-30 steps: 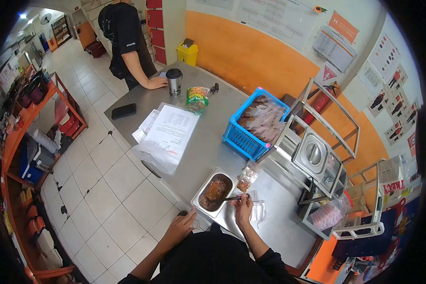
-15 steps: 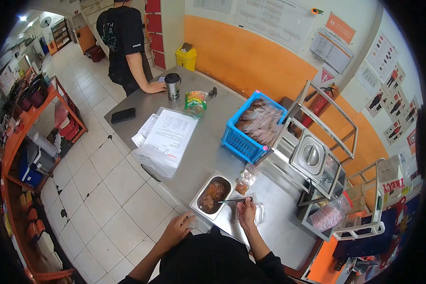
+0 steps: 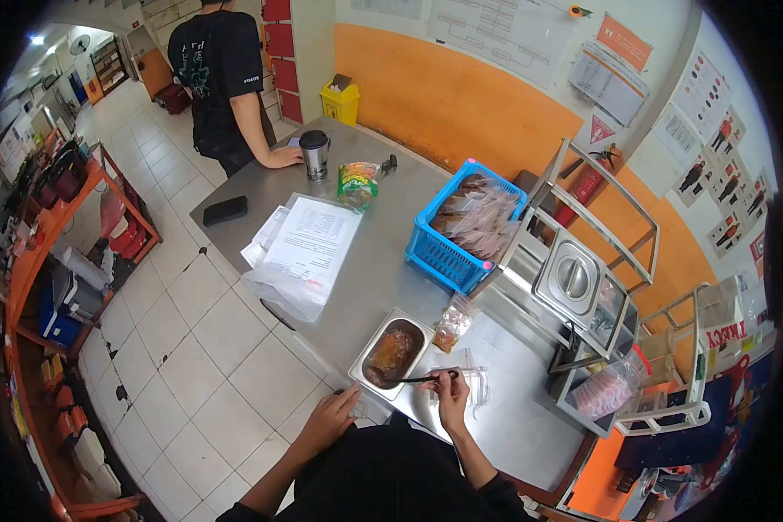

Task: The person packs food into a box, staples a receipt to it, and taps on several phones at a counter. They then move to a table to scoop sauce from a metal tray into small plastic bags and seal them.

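Observation:
My right hand [image 3: 451, 406] is closed around the dark handle of a spoon [image 3: 422, 379]. The spoon's far end dips into reddish-brown sauce [image 3: 394, 352] in a rectangular steel pan [image 3: 429, 333] at the table edge. Left of the pan, by the table's near edge, my left hand [image 3: 329, 419] pinches what looks like a small clear plastic bag [image 3: 358, 408]. Flat clear bags [image 3: 476, 384] lie beside and under my right hand. Just right of the pan lies a clear bag with orange-brown contents [image 3: 451, 324].
A blue basket [image 3: 448, 275] of filled sachets stands farther back on the steel table [image 3: 370, 261]. Papers [image 3: 313, 244], a phone [image 3: 225, 210], a tumbler [image 3: 315, 157] and a green packet [image 3: 357, 185] lie beyond. A metal rack [image 3: 574, 283] is at right. Another person [image 3: 222, 87] leans on the far end.
My right hand has lowered slightly, and the spoon has shifted toward the pan's near end. The sauce looks smoother there. My left hand stays nearly in place.

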`<state>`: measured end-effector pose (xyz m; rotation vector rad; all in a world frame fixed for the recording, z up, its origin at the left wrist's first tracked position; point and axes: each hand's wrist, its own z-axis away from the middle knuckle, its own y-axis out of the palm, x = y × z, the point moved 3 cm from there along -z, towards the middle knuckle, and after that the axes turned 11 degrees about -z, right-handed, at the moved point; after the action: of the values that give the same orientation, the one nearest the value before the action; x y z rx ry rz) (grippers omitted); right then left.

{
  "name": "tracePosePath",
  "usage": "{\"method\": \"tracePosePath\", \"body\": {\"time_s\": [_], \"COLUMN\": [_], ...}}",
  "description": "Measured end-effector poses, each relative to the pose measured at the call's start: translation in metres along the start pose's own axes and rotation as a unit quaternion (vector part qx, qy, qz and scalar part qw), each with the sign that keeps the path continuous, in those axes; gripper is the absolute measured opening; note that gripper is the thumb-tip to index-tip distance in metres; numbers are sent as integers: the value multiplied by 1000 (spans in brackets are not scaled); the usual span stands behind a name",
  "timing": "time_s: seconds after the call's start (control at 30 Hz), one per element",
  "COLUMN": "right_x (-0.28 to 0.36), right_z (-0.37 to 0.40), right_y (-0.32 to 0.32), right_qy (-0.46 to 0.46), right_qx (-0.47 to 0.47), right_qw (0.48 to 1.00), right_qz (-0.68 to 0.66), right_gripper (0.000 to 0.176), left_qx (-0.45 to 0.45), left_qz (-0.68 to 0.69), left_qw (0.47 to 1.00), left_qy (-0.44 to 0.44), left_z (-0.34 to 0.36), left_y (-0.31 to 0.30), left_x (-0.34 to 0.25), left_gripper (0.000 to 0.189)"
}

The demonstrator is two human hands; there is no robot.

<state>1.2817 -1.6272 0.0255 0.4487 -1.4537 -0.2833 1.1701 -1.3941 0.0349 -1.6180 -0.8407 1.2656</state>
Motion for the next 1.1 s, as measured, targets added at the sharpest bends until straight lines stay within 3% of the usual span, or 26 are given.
{"method": "tracePosePath", "body": {"time_s": [0.1, 0.27, 0.4, 0.7, 0.9, 1.1], "right_x": [0, -21, -41, -61, -53, -16], "right_z": [3, -15, -16, -17, -18, 7], "right_y": [9, -21, -48, -71, -69, -36], "right_qy": [-45, 22, 84, 93, 76, 56], "right_qx": [76, -94, -187, -240, -197, -77], "right_qw": [995, 995, 960, 945, 954, 992], "right_qz": [53, -28, -189, -204, -212, -88], "right_gripper": [22, 23, 21, 20, 19, 21], "left_qx": [-2, -1, -20, -88, -83, -39], "left_qz": [0, -3, -1, 26, 59, 12], "left_qw": [1000, 1000, 1000, 996, 994, 999], "left_qy": [0, 6, 1, -17, -27, 4], "left_z": [-1, -1, 0, -2, -4, 2], "left_y": [-2, -4, -9, -25, -27, -4], "left_x": [-1, -1, -2, -4, -5, -1], "left_gripper": [62, 61, 57, 49, 46, 48]}}
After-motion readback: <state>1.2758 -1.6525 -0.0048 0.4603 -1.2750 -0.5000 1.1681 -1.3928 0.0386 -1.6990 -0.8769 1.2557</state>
